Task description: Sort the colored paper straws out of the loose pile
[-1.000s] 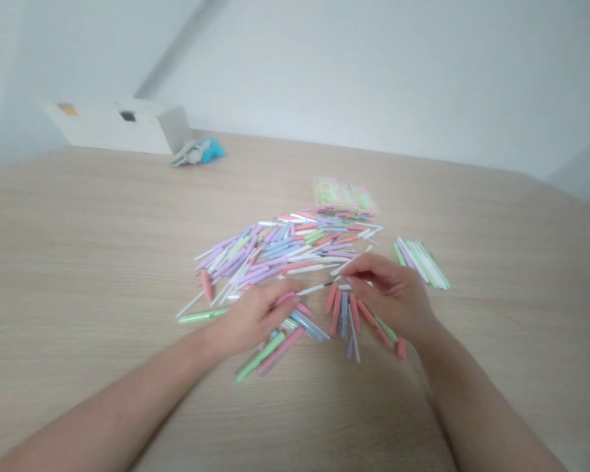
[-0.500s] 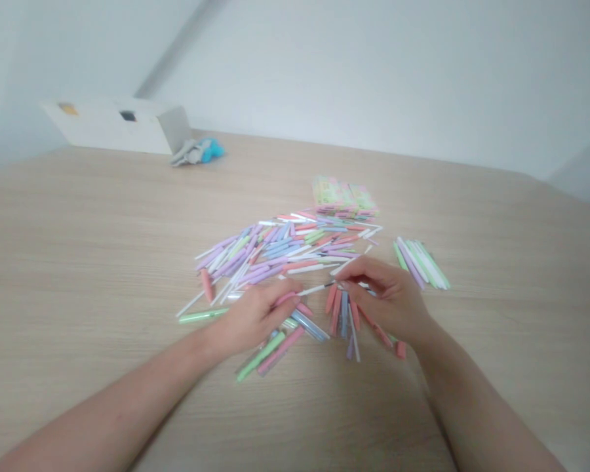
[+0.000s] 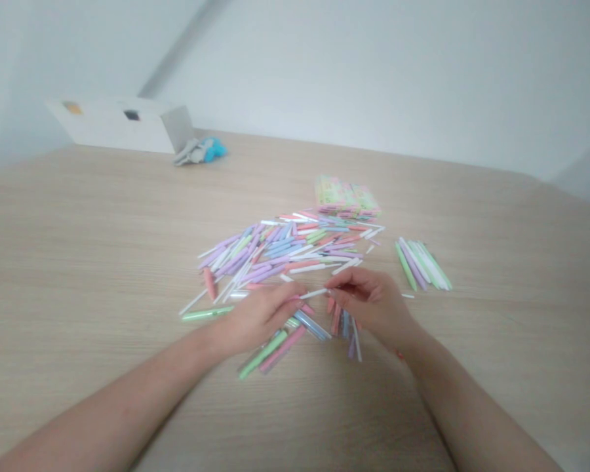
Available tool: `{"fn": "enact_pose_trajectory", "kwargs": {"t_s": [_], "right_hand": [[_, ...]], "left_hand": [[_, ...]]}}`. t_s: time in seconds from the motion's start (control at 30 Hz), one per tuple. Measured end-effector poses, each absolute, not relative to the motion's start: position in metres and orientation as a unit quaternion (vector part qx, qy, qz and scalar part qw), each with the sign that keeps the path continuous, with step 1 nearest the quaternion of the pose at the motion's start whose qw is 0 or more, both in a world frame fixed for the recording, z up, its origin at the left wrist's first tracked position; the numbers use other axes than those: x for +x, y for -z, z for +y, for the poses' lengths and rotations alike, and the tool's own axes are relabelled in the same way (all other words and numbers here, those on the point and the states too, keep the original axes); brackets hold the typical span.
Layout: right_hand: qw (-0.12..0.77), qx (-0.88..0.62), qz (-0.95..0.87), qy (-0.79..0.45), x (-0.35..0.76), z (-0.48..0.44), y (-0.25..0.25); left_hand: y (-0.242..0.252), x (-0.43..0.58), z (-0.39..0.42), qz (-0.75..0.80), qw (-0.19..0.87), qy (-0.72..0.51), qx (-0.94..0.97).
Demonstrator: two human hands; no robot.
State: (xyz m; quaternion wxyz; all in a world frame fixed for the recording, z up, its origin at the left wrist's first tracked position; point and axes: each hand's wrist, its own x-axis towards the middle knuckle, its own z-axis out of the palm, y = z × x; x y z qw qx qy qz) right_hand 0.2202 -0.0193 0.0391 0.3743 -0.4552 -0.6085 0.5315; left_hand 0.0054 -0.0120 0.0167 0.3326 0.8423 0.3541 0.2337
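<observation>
My left hand (image 3: 258, 319) is closed in a pinch on one end of a slim white pen piece (image 3: 314, 294). At the piece's other end, the fingertips of my right hand (image 3: 376, 305) are pinched together. Part of a pink pen barrel shows by the left fingertips; whether it is held too, I cannot tell. Below the left hand lie a green pen (image 3: 263, 355), a pink pen (image 3: 282, 351) and a blue pen with a clear cap (image 3: 312, 324). Coral, blue and white pen pieces (image 3: 356, 341) lie under the right hand, partly hidden by it.
A wide pile of pastel pen parts (image 3: 275, 252) spreads beyond my hands. Behind it sits a stack of pink-and-green packets (image 3: 347, 196). Several green, white and purple pieces (image 3: 425, 265) lie in a row at right. A white box (image 3: 122, 131) and a grey-and-blue crumpled item (image 3: 201, 151) stand at back left.
My right hand has shifted slightly left and down, closer to my left hand. The dark tip seen at the white piece's right end is now covered by the right fingertips.
</observation>
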Motion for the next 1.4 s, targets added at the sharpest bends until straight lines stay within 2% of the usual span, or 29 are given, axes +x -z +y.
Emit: {"fn": "enact_pose_trajectory", "kwargs": {"t_s": [0.3, 0.4, 0.5, 0.63, 0.87, 1.0, 1.13, 1.23, 1.3, 1.4], "right_hand": [[0.407, -0.419, -0.613, -0.532, 0.219, -0.017, -0.038], [0.409, -0.438, -0.632, -0.492, 0.218, -0.016, -0.032], [0.333, -0.470, -0.732, -0.364, 0.211, -0.016, -0.024], [0.227, -0.460, -0.837, -0.192, 0.198, -0.019, -0.015], [0.174, -0.479, -0.853, -0.112, 0.192, -0.017, -0.007], [0.166, -0.490, -0.850, -0.097, 0.192, -0.017, -0.006], [0.215, -0.516, -0.816, -0.148, 0.199, -0.015, -0.013], [0.278, -0.534, -0.734, -0.315, 0.215, -0.011, -0.025], [0.356, -0.525, -0.671, -0.383, 0.228, -0.005, -0.033], [0.477, -0.480, -0.608, -0.415, 0.245, 0.003, -0.039]], "left_hand": [[-0.017, 0.004, -0.013, 0.374, 0.377, -0.261, 0.806], [-0.017, 0.003, -0.013, 0.396, 0.418, -0.266, 0.773], [-0.016, 0.003, -0.011, 0.413, 0.424, -0.283, 0.755], [-0.017, 0.002, -0.009, 0.412, 0.370, -0.326, 0.766], [-0.018, 0.002, -0.009, 0.414, 0.362, -0.325, 0.769], [-0.017, 0.001, -0.010, 0.423, 0.423, -0.298, 0.743], [-0.019, 0.000, -0.009, 0.427, 0.425, -0.306, 0.737], [-0.019, 0.000, -0.008, 0.418, 0.400, -0.321, 0.750], [-0.019, -0.001, -0.007, 0.421, 0.397, -0.317, 0.752], [-0.019, -0.001, -0.006, 0.428, 0.389, -0.308, 0.756]]}}
